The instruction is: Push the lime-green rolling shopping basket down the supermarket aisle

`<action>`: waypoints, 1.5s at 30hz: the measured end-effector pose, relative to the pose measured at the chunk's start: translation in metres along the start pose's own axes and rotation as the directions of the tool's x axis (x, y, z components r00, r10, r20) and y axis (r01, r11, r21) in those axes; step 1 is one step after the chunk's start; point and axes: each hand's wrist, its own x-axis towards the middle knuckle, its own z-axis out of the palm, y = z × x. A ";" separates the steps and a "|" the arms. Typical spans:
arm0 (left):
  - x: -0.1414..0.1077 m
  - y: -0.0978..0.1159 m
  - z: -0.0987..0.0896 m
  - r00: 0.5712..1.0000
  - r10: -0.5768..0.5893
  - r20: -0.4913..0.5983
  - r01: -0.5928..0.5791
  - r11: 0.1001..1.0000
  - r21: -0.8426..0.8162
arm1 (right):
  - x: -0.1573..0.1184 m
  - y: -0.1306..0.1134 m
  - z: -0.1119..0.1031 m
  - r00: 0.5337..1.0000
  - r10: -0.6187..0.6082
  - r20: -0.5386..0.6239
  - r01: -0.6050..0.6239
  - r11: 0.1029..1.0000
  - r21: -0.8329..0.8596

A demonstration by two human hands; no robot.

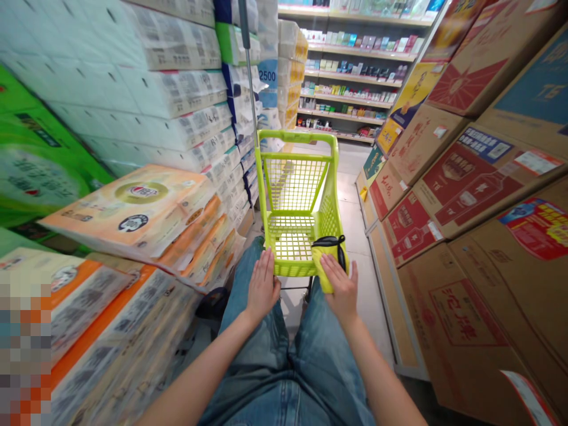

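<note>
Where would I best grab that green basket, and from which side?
Probably by the top bar at the far end of the green basket, coming from above: it runs straight across, with a gap below for fingers to wrap through. The near rim seems worse: the right hand and yellow pouch cover its right corner.

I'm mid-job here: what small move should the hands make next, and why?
I'd probably curl the right hand more firmly around the yellow pouch: its fingers look fairly straight over it, at the near right corner of the lime-green basket. The left hand, at the near left corner, could steady the basket.
</note>
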 end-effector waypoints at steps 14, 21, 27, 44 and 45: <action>-0.002 -0.004 -0.002 1.000 0.013 0.020 -0.013 1.000 -0.015 | 0.030 -0.103 0.059 0.999 0.035 0.011 -0.035 0.996 0.077; -0.001 -0.001 -0.002 1.000 0.012 0.003 -0.012 1.000 -0.003 | 0.011 -0.036 0.023 0.998 -0.068 0.013 0.067 0.996 0.060; 0.000 0.002 0.004 1.000 -0.006 -0.017 0.005 1.000 -0.017 | 0.001 0.018 -0.002 0.978 0.087 -0.192 -0.093 0.995 -0.021; -0.002 -0.001 0.004 1.000 -0.005 -0.031 0.004 1.000 -0.027 | 0.006 -0.016 0.012 0.997 -0.050 -0.052 0.052 0.998 0.034; -0.002 0.000 0.004 0.999 -0.004 -0.034 0.004 1.000 -0.029 | 0.002 0.000 0.004 0.996 -0.025 -0.081 0.026 0.999 0.020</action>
